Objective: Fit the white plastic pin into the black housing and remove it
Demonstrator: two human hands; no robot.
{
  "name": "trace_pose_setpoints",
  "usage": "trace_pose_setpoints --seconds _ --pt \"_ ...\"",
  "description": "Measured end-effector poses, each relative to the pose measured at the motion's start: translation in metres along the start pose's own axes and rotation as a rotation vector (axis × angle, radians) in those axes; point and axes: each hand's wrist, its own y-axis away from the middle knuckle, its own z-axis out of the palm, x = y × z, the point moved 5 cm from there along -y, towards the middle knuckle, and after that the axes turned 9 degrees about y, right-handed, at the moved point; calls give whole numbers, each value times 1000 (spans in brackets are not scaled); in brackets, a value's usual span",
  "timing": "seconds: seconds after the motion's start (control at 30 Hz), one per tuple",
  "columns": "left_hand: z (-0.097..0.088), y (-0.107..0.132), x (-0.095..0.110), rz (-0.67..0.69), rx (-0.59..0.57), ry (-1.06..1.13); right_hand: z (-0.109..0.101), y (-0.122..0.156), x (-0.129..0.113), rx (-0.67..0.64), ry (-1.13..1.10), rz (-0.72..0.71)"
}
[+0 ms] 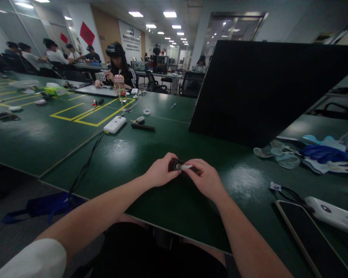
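Over the near part of the green table [150, 200], my two hands meet in front of me. Thumb and fingers of my left hand [161, 172] are closed on a small dark part [177, 165] with a round metallic piece in it; its kind is too small to make out. My right hand [204, 177] pinches a small whitish piece [186, 166] against that dark part. Whether the two pieces are joined I cannot tell. Fingers cover much of both.
A large black panel [255, 92] leans at the right. Beyond my hands lie a black bar [143, 127] and a white power bank [115, 124] with a cable. A phone [310, 235] and blue gloves [324, 153] are at right. A person [120, 69] sits across the table.
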Motion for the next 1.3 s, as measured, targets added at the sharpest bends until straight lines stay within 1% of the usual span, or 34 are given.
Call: trace_pose_setpoints --seconds 0.1,0.2,0.23,0.3,0.37,0.43,0.5,0.57,0.63,0.7,0.77,0.87,0.93,1.0,1.03,1.1,1.2,1.27,1.3 --pt "1 0 0 4 -8 25 0 0 0 2 -5 14" --pt "3 0 -1 2 -9 49 -3 2 -6 -1 -10 14" --pt "3 0 -1 1 -8 62 -5 3 -7 10 -23 18" --pt "3 -1 -2 -6 4 92 -12 3 -6 75 -79 66" --pt "1 -2 -4 -23 22 108 -18 3 4 178 -178 177" --pt "1 -3 -6 -40 23 105 -20 3 21 280 -314 324" --pt "1 -4 -7 -44 18 72 -19 2 41 352 -445 458" --pt "-3 -5 -9 -28 37 7 -15 1 56 378 -520 548" --pt "-10 -4 -12 -10 71 -63 -13 -1 66 372 -547 589" --pt "-23 0 -19 -16 79 -98 -12 -1 71 371 -555 602" --pt "-42 9 -31 -49 98 -109 -12 -1 73 376 -562 602" --pt "-85 28 -54 -115 198 -179 -13 -1 70 363 -567 584" --pt "-116 40 -67 -157 268 -298 -12 -1 67 326 -552 577" --pt "-142 49 -75 -166 294 -451 -10 -2 63 279 -526 580" --pt "-152 51 -78 -150 281 -524 -9 -2 62 260 -514 580" --pt "-164 53 -79 -88 205 -639 -7 -2 61 241 -494 578" --pt "-169 55 -77 5 63 -723 -8 -3 61 252 -481 564" --pt "-173 58 -77 8 47 -741 -9 -2 61 254 -478 559" --pt "-177 59 -78 -9 75 -739 -9 -2 61 249 -478 558"
